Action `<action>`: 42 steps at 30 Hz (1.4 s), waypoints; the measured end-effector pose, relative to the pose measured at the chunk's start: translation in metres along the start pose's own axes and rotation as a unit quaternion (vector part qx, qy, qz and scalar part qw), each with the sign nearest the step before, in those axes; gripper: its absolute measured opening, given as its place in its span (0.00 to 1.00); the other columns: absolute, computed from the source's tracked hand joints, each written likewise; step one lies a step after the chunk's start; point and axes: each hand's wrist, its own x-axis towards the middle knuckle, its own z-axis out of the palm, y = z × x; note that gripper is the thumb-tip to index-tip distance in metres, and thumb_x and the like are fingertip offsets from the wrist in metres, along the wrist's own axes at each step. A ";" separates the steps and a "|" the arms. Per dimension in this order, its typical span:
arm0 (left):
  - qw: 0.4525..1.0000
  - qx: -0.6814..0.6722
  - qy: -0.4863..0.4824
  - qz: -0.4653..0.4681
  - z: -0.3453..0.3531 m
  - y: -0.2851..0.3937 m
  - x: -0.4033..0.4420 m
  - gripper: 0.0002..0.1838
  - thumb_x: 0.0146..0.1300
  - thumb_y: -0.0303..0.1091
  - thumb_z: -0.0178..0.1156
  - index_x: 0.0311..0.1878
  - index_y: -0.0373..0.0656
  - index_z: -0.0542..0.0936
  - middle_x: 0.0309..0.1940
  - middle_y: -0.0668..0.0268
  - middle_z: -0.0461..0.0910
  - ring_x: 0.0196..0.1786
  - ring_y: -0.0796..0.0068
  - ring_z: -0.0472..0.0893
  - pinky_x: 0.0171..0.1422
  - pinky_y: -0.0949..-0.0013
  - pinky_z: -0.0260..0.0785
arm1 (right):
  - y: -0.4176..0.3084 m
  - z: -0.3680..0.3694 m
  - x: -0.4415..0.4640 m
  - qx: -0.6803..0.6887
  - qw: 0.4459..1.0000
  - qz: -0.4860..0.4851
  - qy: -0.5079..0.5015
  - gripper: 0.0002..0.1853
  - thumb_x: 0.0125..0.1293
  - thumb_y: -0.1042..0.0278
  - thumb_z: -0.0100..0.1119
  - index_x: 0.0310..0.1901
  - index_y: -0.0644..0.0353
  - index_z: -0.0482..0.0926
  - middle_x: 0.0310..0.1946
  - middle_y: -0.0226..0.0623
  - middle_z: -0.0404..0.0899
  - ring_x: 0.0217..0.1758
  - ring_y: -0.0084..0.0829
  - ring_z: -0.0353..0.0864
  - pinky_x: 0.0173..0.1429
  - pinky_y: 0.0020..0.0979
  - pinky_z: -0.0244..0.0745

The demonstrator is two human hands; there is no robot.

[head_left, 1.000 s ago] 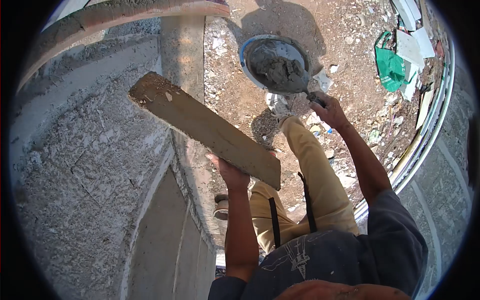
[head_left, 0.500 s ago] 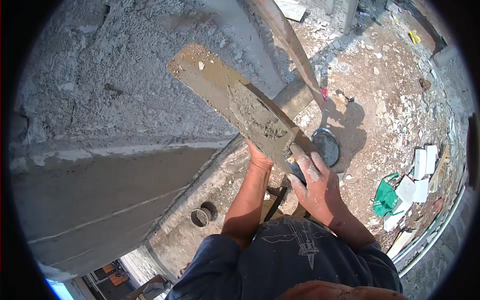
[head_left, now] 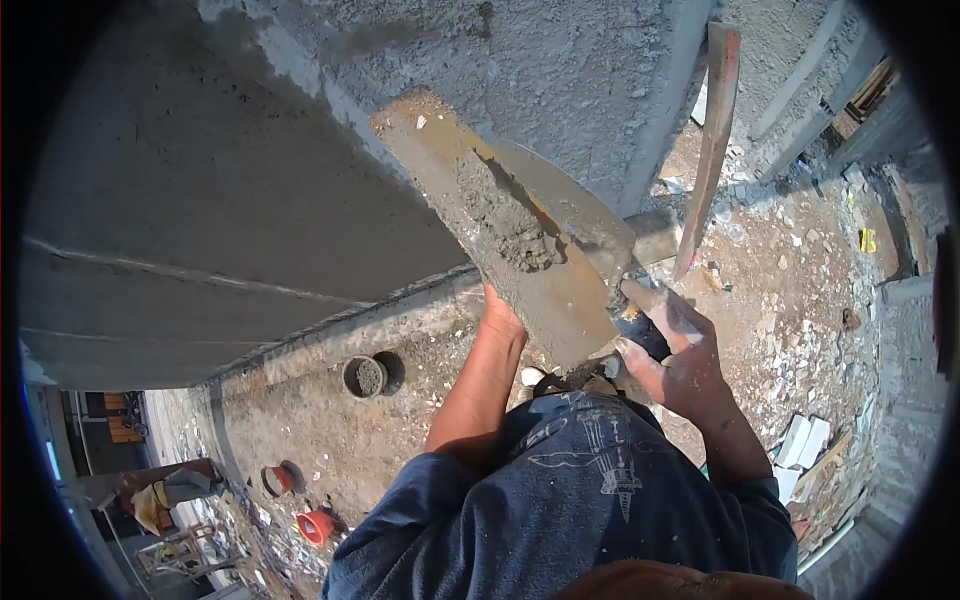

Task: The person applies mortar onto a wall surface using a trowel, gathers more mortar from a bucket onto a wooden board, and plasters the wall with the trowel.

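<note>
My left hand (head_left: 503,314) holds a long mortar board (head_left: 565,315) from below; its fingers are hidden under the board. A lump of wet grey mortar (head_left: 512,225) lies on the board's middle, and its far end is crusted with grit. My right hand (head_left: 685,350) is wrapped around the dark handle of a trowel (head_left: 585,205). The trowel's broad, mortar-smeared blade is tilted along the board's right edge, partly hidden behind it. Beyond the board stands a rough grey wall (head_left: 560,90), with a smoother, darker plastered stretch (head_left: 230,190) to the left.
A bucket of mortar (head_left: 364,377) stands on the dirt floor near the wall's foot. Farther left are two orange-red buckets (head_left: 315,527). A long plank (head_left: 712,140) leans at the right. Rubble (head_left: 790,270) and white slabs (head_left: 803,440) litter the ground on the right.
My view has swung left, bringing more smooth wall and the orange-red buckets into sight. The trowel blade has moved to the board's right side, and the mortar now sits in a more compact lump.
</note>
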 end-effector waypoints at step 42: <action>0.985 0.042 0.039 0.163 0.096 0.083 -0.040 0.20 0.70 0.52 0.50 0.49 0.47 0.78 0.39 0.66 0.80 0.38 0.70 0.80 0.40 0.63 0.76 | 0.039 -0.034 0.301 -0.194 0.870 -0.443 0.094 0.28 0.47 0.75 0.69 0.52 0.38 0.81 0.38 0.26 0.79 0.41 0.31 0.79 0.46 0.36 0.76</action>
